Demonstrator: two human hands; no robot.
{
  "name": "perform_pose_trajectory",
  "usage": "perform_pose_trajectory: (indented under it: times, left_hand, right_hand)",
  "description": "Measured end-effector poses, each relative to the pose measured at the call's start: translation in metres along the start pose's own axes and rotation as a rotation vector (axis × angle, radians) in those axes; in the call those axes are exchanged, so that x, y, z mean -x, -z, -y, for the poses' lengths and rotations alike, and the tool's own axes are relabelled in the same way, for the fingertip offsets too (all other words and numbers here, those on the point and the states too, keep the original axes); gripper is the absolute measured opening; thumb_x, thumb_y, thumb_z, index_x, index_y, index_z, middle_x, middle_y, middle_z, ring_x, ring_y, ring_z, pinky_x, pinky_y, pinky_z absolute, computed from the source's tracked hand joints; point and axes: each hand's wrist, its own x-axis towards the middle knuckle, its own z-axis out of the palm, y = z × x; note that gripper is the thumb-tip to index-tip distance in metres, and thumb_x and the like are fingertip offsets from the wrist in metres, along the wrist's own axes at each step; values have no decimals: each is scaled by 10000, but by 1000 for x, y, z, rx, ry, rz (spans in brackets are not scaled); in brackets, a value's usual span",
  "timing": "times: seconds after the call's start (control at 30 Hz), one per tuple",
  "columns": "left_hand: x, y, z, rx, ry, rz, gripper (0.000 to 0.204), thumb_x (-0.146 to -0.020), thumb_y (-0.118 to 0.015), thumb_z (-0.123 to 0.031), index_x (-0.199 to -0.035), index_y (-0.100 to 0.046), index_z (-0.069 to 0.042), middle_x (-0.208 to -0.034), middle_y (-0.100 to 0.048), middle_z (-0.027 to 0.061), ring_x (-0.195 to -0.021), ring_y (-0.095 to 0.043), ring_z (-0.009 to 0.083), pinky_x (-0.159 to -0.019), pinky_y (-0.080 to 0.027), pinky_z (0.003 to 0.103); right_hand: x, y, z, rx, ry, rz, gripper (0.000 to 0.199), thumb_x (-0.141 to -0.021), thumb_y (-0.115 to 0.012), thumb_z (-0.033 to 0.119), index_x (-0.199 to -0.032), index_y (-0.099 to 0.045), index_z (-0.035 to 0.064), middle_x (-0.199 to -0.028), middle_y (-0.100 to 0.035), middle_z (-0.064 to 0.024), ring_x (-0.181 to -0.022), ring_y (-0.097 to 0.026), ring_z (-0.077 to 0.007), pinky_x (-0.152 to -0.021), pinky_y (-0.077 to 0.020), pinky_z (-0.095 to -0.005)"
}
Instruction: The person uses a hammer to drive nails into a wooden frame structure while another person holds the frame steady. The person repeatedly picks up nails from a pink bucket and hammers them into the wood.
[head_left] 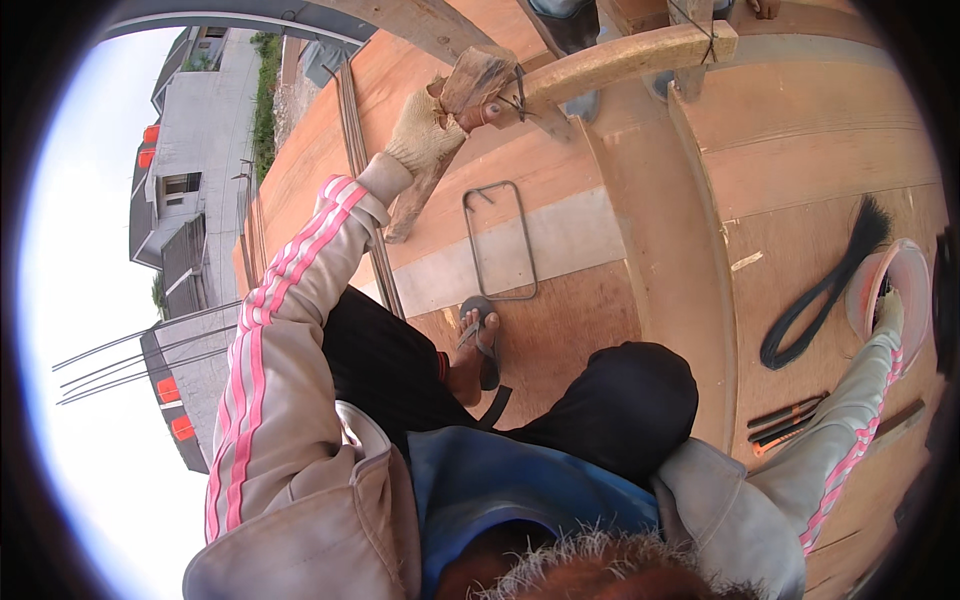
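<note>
My left hand (432, 132), in a worn knit glove with bare fingertips, is closed round the end of a wooden beam (478, 82) where wire ties it to other timber. At the far right my right hand (889, 312), also gloved, reaches down into a pale pink bucket (908, 262). Its fingers are hidden inside, so I cannot see what they touch. Beside the bucket lies a looped bundle of thin black wire (825, 290). A hand tool with black and orange handles (785, 422) rests on the plywood nearer to me.
A bent steel rod frame (530, 250) lies on the plywood before my sandalled foot (482, 345). Long steel rods (358, 150) run along the left. A wooden rail (630, 62) crosses ahead, with another person's legs (568, 30) behind it. A recessed plywood channel (660, 220) runs through the middle.
</note>
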Motion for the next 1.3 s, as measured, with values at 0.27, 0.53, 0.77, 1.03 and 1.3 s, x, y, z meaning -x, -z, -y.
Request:
perform_pose_trajectory:
  times: [0.27,0.53,0.77,1.03,1.3]
  left_hand:
    - [-3,-5,-6,195,-56,-37,445,-918,-785,-276,-1218,-621,8,-1217,-697,111,-1130,-631,187,-977,-482,352]
    - [-20,-19,14,164,-263,-35,411,-915,-789,-258,-1202,-620,-17,-1060,-677,38,-929,-610,134,-818,-495,307]
    - [-33,-32,19,266,-167,71,360,-910,-786,-247,-1153,-629,-33,-936,-674,15,-791,-605,91,-685,-486,261]
    - [-30,-4,2,110,-244,99,513,-883,-780,-247,-1287,-573,-8,-983,-671,69,-905,-606,162,-807,-497,326]
    - [-35,-14,55,3,-285,8,525,-818,-683,-222,-1303,-581,-49,-966,-693,268,-952,-675,423,-832,-528,441]
  right_hand:
    - [105,70,86,163,94,-251,226,-917,-553,146,-970,-723,7,-1044,-714,-204,-998,-689,-370,-863,-557,-462]
    - [240,212,88,-1543,-274,-64,194,-995,-652,193,-1125,-692,54,-767,-624,-6,-670,-628,-113,-561,-511,-271]
    - [264,191,16,-857,-163,-578,251,-943,-684,255,-1075,-736,47,-890,-702,-57,-789,-691,-193,-702,-553,-345]
    - [369,340,302,-1461,501,-433,192,-982,-664,164,-1054,-698,-11,-759,-573,10,-669,-537,-92,-596,-413,-235]
    - [410,398,556,-1235,835,-311,101,-958,-639,118,-907,-577,57,-667,-542,-71,-553,-557,-168,-489,-414,-335]
